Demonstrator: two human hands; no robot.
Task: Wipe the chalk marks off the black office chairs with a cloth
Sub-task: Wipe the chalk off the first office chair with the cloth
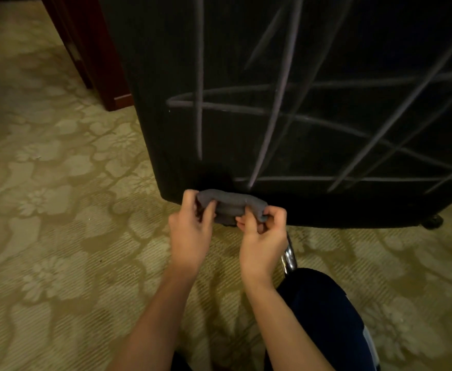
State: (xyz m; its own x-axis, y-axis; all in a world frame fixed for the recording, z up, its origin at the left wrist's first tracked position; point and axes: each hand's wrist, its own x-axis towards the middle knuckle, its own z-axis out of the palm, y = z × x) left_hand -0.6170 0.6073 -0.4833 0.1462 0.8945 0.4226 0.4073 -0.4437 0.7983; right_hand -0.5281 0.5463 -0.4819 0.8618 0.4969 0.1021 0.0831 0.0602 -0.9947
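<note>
Left hand (190, 231): curled round the left end of the cloth, fingers over the top edge and thumb pressed against the near side, forearm reaching up from the bottom of the view.
Right hand (263, 239): pinching the right end of the cloth between thumb and bent fingers, level with the other hand and just beside it.
Hands together: held apart by the width of the cloth, both clamped on it, neither touching the chair.
Cloth (231, 207): grey, folded or rolled into a thick short band, stretched sideways between the two hands, in front of the lower edge of the chair back; contact with the chair not clear.
Chair back (246, 62): black fabric panel filling the upper right of the view, upright, lower left corner rounded, lower edge just above the hands.
Chalk marks (281, 84): pale lines crossing the panel, one upright stroke on the left, several long slanted ones, and near-level strokes across the middle and close to the bottom edge; all still on the fabric.
Chair caster (432, 221): dark wheel under the right part of the lower edge, on the carpet.
Chrome leg (289, 257): shiny metal piece just right of the right wrist, partly hidden.
Knee (324, 306): dark trouser leg at lower right.
Carpet (59, 210): olive and cream flower pattern, covering the floor.
Wooden furniture (96, 49): dark red-brown base at upper left, behind the chair.
</note>
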